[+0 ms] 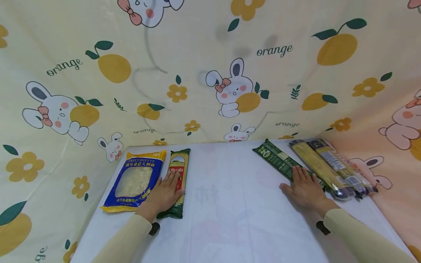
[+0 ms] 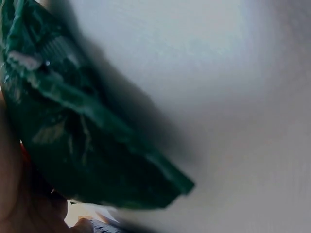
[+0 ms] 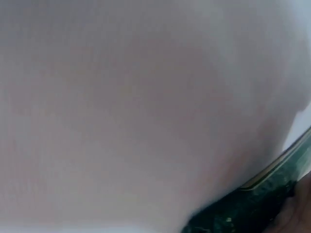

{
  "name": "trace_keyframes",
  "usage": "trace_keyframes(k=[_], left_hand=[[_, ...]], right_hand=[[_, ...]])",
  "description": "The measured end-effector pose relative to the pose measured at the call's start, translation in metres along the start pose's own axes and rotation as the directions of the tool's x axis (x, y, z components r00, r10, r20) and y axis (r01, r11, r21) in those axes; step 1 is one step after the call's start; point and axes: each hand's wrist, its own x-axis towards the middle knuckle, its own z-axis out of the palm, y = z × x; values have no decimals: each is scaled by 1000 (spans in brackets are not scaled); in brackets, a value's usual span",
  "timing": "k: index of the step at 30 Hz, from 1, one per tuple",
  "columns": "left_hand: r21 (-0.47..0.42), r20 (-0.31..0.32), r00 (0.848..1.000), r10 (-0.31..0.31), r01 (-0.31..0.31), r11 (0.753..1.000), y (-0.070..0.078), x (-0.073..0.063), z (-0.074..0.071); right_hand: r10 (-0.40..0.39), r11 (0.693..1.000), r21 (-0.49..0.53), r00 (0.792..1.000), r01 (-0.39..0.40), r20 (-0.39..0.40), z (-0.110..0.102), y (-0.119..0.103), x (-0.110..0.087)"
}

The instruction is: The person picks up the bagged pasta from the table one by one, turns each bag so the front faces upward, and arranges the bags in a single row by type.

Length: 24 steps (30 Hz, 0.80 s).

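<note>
On the left of the head view, my left hand (image 1: 164, 193) rests on a green Olivoilà pasta packet (image 1: 179, 164), fingers extended across its red label. The packet's crimped green end (image 2: 107, 150) fills the left of the left wrist view. My right hand (image 1: 304, 188) lies with straight fingers over a second green packet (image 1: 274, 157), which is slanted and shows its printed back. Part of that packet (image 3: 238, 211) appears at the lower right of the right wrist view. A blue and yellow orecchiette bag (image 1: 135, 182) lies just left of my left hand.
Two clear-windowed packs of long pasta, one nearer (image 1: 317, 168) and one farther right (image 1: 342, 166), lie side by side at the table's right edge. Under everything is a white table surface (image 1: 227, 204). A patterned cloth (image 1: 197, 47) hangs behind and along the sides.
</note>
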Motion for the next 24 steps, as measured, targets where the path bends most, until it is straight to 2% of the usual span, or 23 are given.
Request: trace_keyframes(k=[5, 9, 12, 15, 19, 24], left_hand=[[-8, 10, 1000, -6, 7, 1000, 1, -1, -1], [-20, 17, 1000, -12, 12, 1000, 1, 0, 0], [-22, 17, 1000, -10, 10, 1000, 0, -1, 0], [-27, 17, 1000, -6, 7, 1000, 0, -1, -1], [-35, 20, 1000, -8, 9, 999, 1, 0, 0], [-22, 25, 1000, -10, 10, 1000, 1, 0, -1]], right_hand=[[-11, 997, -83, 1000, 10, -9, -3, -20, -15], [-65, 985, -165, 997, 58, -37, -4, -35, -27], [-109, 979, -178, 993, 101, -37, -2, -45, -35], [-134, 983, -133, 990, 128, -38, 3, -58, -42], [-154, 988, -6, 987, 154, -37, 16, -75, -49], [-213, 969, 122, 977, 214, -20, 34, -96, -57]])
